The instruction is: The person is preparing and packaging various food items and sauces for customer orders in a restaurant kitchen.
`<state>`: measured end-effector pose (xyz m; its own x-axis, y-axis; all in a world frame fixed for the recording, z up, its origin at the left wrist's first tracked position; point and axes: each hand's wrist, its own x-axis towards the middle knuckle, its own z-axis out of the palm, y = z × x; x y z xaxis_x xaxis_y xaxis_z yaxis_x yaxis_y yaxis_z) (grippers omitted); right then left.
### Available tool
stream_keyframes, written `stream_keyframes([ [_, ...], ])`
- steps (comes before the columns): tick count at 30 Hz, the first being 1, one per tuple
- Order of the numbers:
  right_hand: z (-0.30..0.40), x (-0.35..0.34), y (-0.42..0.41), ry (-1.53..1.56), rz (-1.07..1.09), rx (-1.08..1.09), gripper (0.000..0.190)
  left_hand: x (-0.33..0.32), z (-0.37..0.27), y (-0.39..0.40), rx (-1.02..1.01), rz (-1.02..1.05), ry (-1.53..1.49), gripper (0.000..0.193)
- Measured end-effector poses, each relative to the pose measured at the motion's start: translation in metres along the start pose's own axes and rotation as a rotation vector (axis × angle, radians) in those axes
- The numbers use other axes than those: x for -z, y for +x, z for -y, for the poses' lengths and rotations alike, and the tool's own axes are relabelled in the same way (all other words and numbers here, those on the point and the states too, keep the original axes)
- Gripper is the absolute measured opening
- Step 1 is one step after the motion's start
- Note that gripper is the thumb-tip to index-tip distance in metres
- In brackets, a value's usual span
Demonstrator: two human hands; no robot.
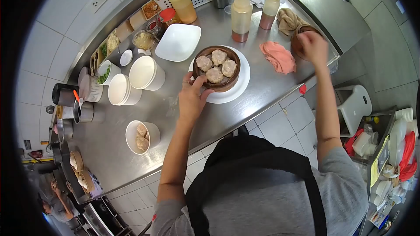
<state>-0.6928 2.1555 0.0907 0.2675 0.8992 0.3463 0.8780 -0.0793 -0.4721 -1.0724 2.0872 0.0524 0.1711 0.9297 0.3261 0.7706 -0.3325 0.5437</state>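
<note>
My left hand (192, 96) grips the near left rim of a round bamboo steamer basket (228, 86). The basket holds several shumai dumplings (215, 75) and sits on a white round plate (244, 75). Far to the right, my blurred right hand (314, 47) is over a brown round container (297, 42), its fingers bent at the rim. Whether they hold anything is hidden. A crumpled pink cloth (279, 57) lies just left of that container, and a tan cloth (290, 19) behind it. Two squeeze bottles with reddish sauce (241, 23) stand beyond the plate.
A white square dish (178, 42) and stacked paper bowls (147, 72) stand left of the plate. Nearer me, a paper bowl (154, 137) contains dumplings. Condiment tubs (136, 19) line the wall. The steel counter's front edge (262, 113) runs before me. A person (62, 203) is at lower left.
</note>
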Motion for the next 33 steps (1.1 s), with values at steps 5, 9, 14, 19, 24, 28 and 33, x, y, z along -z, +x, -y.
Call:
stream_keyframes([
  [5,0.058,-0.086,0.025,0.561,0.142,0.148,0.074,-0.008,-0.004,-0.01,0.014,-0.064,-0.201,0.05],
  [9,0.092,-0.133,0.061,0.838,0.184,0.273,0.08,-0.013,-0.003,-0.049,0.525,-0.076,-0.574,0.042],
  [14,0.118,-0.083,0.045,0.459,0.232,0.635,0.065,0.021,-0.003,-0.095,0.633,0.027,-0.774,0.032],
  [19,0.12,-0.008,0.014,-0.467,0.181,1.068,0.053,0.103,0.011,-0.126,0.375,-0.52,0.031,0.013],
  [24,0.127,0.007,0.013,-0.508,-0.044,1.019,0.037,0.16,0.069,-0.141,0.527,-0.505,0.549,0.027],
  [28,0.126,-0.006,0.001,-0.519,-0.028,1.055,0.04,0.164,0.074,-0.138,0.472,-0.545,0.567,0.026],
  [33,0.115,-0.007,-0.001,-0.447,0.086,0.884,0.043,0.112,0.031,-0.102,0.351,-0.32,-0.046,0.023],
])
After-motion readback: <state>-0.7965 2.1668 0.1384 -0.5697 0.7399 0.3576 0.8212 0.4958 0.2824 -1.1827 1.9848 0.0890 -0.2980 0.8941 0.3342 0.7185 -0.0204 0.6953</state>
